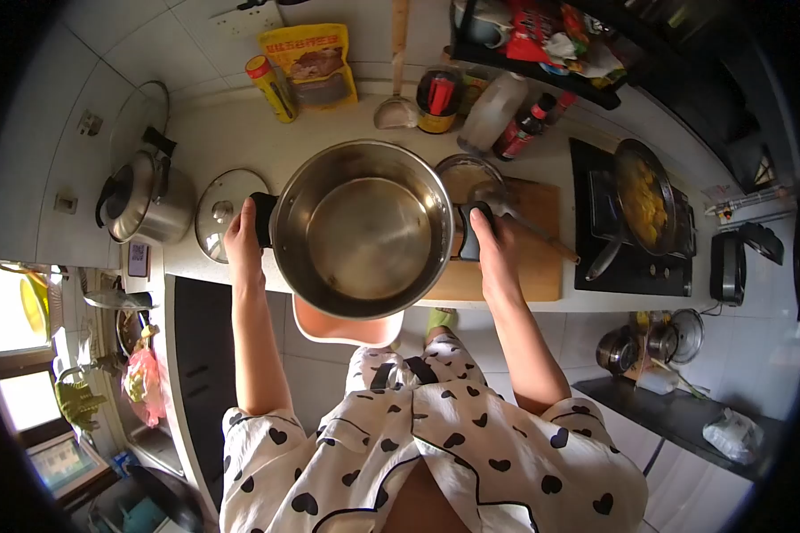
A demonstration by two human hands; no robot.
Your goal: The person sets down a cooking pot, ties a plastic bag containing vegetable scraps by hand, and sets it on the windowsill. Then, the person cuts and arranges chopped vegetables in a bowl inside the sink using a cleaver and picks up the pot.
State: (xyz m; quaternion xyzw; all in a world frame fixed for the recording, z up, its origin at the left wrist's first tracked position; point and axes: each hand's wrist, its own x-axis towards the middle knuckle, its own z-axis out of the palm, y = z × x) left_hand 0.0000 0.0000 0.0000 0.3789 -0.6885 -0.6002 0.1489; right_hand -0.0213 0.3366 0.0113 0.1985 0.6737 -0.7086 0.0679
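A wide steel pot (364, 231) with two black side handles is held in front of me at the counter's edge. My left hand (244, 235) is closed round its left handle, and my right hand (493, 244) grips the right one. The pot's inside shows a bare metal bottom with brownish stains. Left of it, a glass lid (227, 213) with a steel rim lies on the counter, close to my left hand. Beyond my right hand are a wooden cutting board (533, 258), a ladle (533, 229) and a bowl (458, 173), partly hidden by the pot.
A lidded steel pot (156, 200) stands at the left. Along the wall are a yellow bag (311, 62), a yellow canister (272, 89) and several bottles. At the right, a frying pan (646, 195) with yellow food sits on the stove (596, 266). Below the pot is an orange-rimmed bin (347, 333).
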